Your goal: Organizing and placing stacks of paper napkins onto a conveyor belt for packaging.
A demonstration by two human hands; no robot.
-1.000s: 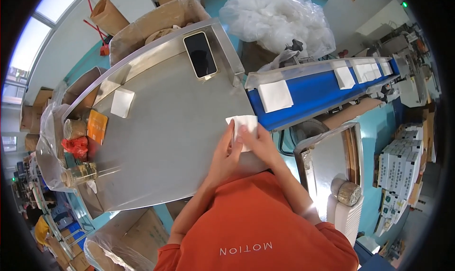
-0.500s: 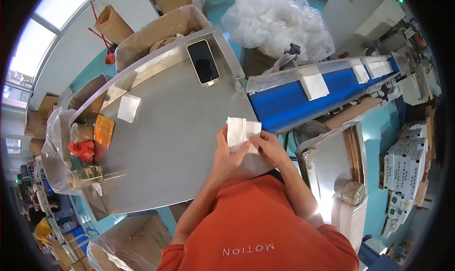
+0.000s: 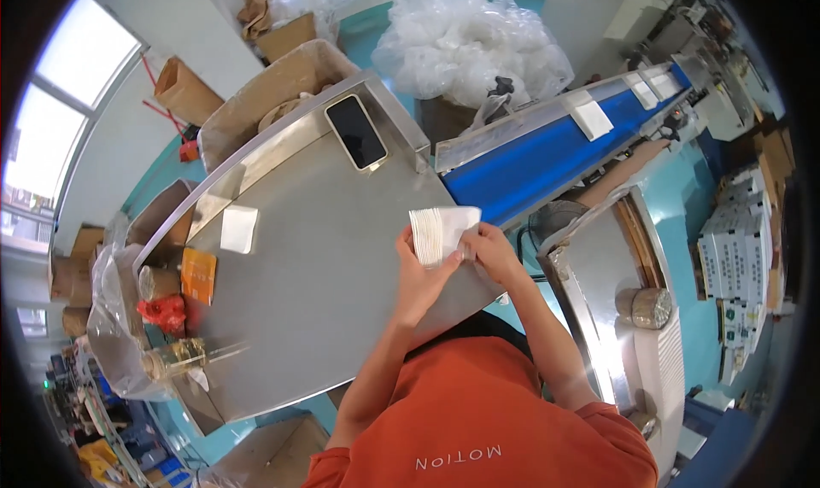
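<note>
Left hand [image 3: 421, 285] and right hand [image 3: 498, 255] are clamping fingers on a white layered stack [image 3: 453, 230] above the tabletop's [image 3: 299, 292] right edge; its layer edges, scarcely visible a second ago, are now showing, leaving layers distinguishable.

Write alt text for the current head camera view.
A person's left hand and right hand hold a stack of white sheets over a grey metal table. A phone lies near its far edge; a blue conveyor with white items runs off to the right.
</note>
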